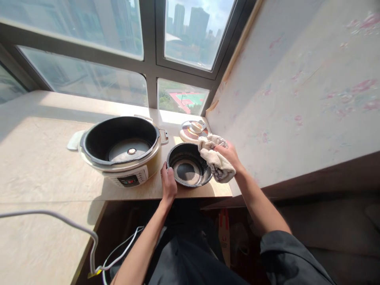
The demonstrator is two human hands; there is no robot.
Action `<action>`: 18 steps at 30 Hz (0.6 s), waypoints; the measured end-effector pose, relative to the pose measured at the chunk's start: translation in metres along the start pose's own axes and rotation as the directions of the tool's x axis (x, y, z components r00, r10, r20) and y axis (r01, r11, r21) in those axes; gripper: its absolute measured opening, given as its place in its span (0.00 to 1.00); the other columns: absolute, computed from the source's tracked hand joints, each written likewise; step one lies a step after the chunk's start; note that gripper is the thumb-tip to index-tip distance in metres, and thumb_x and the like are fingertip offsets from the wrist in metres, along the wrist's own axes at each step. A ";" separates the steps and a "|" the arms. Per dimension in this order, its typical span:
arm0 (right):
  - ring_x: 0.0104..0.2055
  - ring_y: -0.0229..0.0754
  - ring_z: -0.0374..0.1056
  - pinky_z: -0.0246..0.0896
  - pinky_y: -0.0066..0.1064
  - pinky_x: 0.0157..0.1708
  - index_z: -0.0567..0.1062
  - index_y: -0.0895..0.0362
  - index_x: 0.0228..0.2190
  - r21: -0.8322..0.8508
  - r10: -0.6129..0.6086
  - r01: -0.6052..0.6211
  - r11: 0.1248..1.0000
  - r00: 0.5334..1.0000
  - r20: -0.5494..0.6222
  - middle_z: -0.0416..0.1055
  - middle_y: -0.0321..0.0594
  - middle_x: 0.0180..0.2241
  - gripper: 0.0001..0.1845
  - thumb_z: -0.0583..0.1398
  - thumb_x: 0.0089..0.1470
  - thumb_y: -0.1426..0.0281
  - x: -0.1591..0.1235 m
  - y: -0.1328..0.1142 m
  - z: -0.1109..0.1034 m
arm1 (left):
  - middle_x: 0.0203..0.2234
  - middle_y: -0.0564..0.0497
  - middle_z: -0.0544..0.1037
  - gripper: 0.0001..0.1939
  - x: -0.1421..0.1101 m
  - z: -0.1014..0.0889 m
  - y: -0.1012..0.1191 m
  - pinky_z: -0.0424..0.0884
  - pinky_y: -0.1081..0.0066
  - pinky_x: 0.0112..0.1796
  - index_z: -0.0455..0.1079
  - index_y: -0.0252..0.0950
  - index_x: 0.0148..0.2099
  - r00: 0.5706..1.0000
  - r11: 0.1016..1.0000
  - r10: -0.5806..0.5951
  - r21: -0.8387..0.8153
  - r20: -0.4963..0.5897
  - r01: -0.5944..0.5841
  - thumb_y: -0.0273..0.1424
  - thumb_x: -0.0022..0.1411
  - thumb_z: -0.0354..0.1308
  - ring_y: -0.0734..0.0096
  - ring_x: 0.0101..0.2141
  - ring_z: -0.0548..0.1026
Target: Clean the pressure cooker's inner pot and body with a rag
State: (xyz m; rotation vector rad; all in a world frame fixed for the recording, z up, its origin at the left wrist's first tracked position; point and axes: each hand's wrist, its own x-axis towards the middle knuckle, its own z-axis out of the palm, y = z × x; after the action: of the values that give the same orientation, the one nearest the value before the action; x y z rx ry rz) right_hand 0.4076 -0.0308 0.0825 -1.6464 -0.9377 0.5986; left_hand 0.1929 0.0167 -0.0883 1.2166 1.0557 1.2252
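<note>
A round black inner pot (187, 168) stands on the sill close to its front edge, with a worn pale ring on its inner floor. My left hand (168, 183) grips the pot's left side, fingers against the outer wall and thumb by the rim. Bunched in my right hand (230, 155) is a whitish cloth (219, 164) with dark stains, held over the pot's right rim. Behind the pot lies a round lid (194, 130) with a pale knob. To the left stands a rice cooker body (138, 174), its lid off and its dark inside showing.
The stone sill (53, 158) runs along a grey-framed window (151, 71). On the right, a flowered wall (285, 103) closes off the corner. A white cord (53, 213) crosses the lower left and hangs over the edge. Below, a red-handled item (224, 233) is partly visible.
</note>
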 end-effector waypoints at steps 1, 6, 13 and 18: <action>0.36 0.44 0.72 0.68 0.32 0.37 0.81 0.59 0.40 -0.014 -0.006 0.007 1.000 0.997 0.081 0.79 0.39 0.35 0.21 0.66 0.43 0.64 0.000 0.001 0.014 | 0.69 0.35 0.65 0.35 0.001 0.000 -0.002 0.50 0.53 0.70 0.64 0.32 0.69 1.000 0.999 0.014 -0.030 0.008 -0.013 0.53 0.73 0.45 0.52 0.70 0.60; 0.40 0.46 0.73 0.68 0.33 0.41 0.79 0.58 0.37 -0.119 0.037 0.009 0.993 0.926 0.377 0.79 0.37 0.36 0.15 0.64 0.44 0.68 -0.003 0.018 0.076 | 0.70 0.37 0.64 0.43 0.000 -0.003 -0.011 0.52 0.55 0.70 0.64 0.33 0.70 0.995 0.972 -0.099 -0.211 0.030 0.104 0.60 0.72 0.37 0.54 0.71 0.59; 0.40 0.43 0.71 0.64 0.30 0.40 0.79 0.57 0.38 -0.256 0.082 0.104 0.961 0.779 0.621 0.76 0.34 0.35 0.16 0.62 0.43 0.70 -0.009 0.014 0.105 | 0.69 0.40 0.66 0.44 0.001 -0.008 -0.014 0.53 0.58 0.70 0.64 0.36 0.71 0.982 0.941 -0.139 -0.291 0.126 0.171 0.62 0.70 0.36 0.57 0.71 0.59; 0.41 0.45 0.73 0.65 0.30 0.41 0.83 0.55 0.40 -0.326 0.162 0.208 0.922 0.557 0.815 0.79 0.32 0.36 0.22 0.63 0.39 0.74 -0.001 0.006 0.081 | 0.72 0.36 0.59 0.43 0.008 -0.009 -0.020 0.49 0.57 0.70 0.57 0.32 0.74 0.975 0.967 -0.201 -0.140 0.094 0.213 0.59 0.71 0.44 0.52 0.72 0.55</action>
State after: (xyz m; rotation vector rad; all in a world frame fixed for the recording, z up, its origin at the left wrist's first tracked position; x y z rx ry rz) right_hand 0.3457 0.0132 0.0545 -1.6674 -1.8843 1.3175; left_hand 0.1869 0.0259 -0.1084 1.0046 0.9876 1.0654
